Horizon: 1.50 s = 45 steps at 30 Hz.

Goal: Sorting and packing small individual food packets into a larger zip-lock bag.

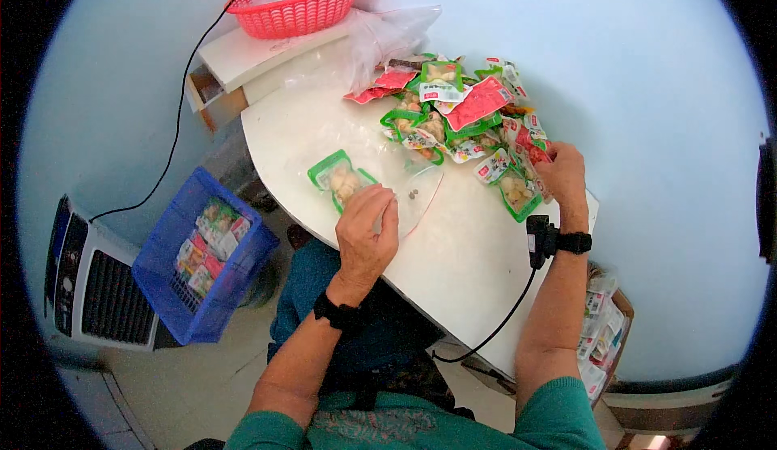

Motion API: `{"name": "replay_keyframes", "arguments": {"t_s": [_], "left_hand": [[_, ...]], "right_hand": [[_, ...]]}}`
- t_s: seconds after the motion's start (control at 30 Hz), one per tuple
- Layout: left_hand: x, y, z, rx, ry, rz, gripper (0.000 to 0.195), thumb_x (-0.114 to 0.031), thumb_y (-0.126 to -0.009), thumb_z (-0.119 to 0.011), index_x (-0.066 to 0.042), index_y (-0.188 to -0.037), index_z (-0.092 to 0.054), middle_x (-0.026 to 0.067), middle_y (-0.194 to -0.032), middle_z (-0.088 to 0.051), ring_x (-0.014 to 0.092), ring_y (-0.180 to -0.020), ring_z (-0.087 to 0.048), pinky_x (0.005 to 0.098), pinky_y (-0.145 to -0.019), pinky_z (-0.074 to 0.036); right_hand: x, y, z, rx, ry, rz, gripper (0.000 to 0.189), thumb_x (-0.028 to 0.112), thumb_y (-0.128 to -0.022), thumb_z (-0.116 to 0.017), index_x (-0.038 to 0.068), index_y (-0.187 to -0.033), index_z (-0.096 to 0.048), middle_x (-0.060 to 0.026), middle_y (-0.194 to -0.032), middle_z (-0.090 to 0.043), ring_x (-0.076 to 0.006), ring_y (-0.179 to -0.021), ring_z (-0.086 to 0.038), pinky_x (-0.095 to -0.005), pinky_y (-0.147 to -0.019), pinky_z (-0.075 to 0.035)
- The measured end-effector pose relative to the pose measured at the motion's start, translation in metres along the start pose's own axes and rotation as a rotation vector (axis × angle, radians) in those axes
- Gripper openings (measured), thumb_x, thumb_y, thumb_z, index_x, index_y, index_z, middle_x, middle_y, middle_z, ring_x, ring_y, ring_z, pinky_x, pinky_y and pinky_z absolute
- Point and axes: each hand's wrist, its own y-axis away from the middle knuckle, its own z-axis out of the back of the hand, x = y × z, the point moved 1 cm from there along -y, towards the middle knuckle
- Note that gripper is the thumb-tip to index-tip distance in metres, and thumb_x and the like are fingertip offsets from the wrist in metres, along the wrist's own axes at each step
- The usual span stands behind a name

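My left hand [367,225] is at the table's near left edge, its fingertips together at the rim of a clear plastic bag [423,198]. Beneath and beyond those fingers lies a green-edged food packet [343,182] with pale pieces inside. My right hand [561,171] touches a red packet [532,146] at the right side of a heap of sealed food packets [476,107]; its fingertips are partly hidden. Just left of it lies another green-edged packet [518,194]. Small dark bits [413,194] show in the clear bag. Both wrists wear black straps, the right one with a small device.
A red plastic basket [294,16] stands on a white box at the back left. A blue crate [212,322] with packets is beside the table [467,262], near a black-and-white appliance [115,298]. A cardboard box [622,307] of packets stands at the right. A cable hangs from the right wrist device.
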Motion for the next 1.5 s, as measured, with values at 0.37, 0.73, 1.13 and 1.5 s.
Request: {"name": "replay_keyframes", "arguments": {"t_s": [0.37, 0.73, 1.13, 1.5], "left_hand": [[0.006, 0.002, 0.000, -0.064, 0.036, -0.006, 0.015, 0.003, -0.080, -0.066, 0.000, -0.095, -0.067, 0.0176, -0.098, -0.069, 0.032, -0.098, -0.066, 0.0381, -0.088, -0.052], [0.002, 0.001, 0.005, -0.099, 0.044, 0.013, 0.016, 0.003, -0.082, -0.066, 0.000, -0.097, -0.067, 0.0177, -0.104, -0.067, 0.032, -0.103, -0.065, 0.0388, -0.092, -0.050], [0.001, 0.000, 0.004, -0.113, 0.075, -0.022, 0.017, 0.004, -0.079, -0.066, 0.003, -0.096, -0.065, 0.0185, -0.110, -0.065, 0.035, -0.109, -0.061, 0.0416, -0.095, -0.048], [0.001, 0.002, 0.004, -0.110, 0.097, -0.043, 0.016, 0.002, -0.080, -0.068, 0.000, -0.096, -0.067, 0.0155, -0.109, -0.067, 0.032, -0.111, -0.062, 0.0407, -0.098, -0.047]], "right_hand": [[0.043, 0.023, 0.042, 0.501, -0.729, 0.107, 0.022, 0.019, -0.077, -0.076, 0.000, -0.085, -0.070, -0.0006, -0.070, -0.065, -0.0082, -0.058, -0.057, -0.0282, -0.051, -0.045], [0.091, 0.039, -0.018, 0.914, -0.743, 0.317, 0.027, 0.030, -0.082, -0.074, 0.004, -0.089, -0.072, 0.0029, -0.072, -0.065, -0.0044, -0.056, -0.049, -0.0218, -0.048, -0.037], [0.120, 0.060, -0.034, 1.148, -1.292, 0.126, 0.045, 0.022, -0.087, -0.070, -0.001, -0.123, -0.058, -0.0088, -0.104, -0.069, -0.0156, -0.086, -0.068, -0.0320, -0.071, -0.061], [0.131, 0.068, -0.031, 1.113, -1.298, 0.055, 0.044, 0.004, -0.091, -0.058, -0.001, -0.132, -0.046, -0.0112, -0.112, -0.064, -0.0227, -0.093, -0.069, -0.0353, -0.075, -0.061]]}}
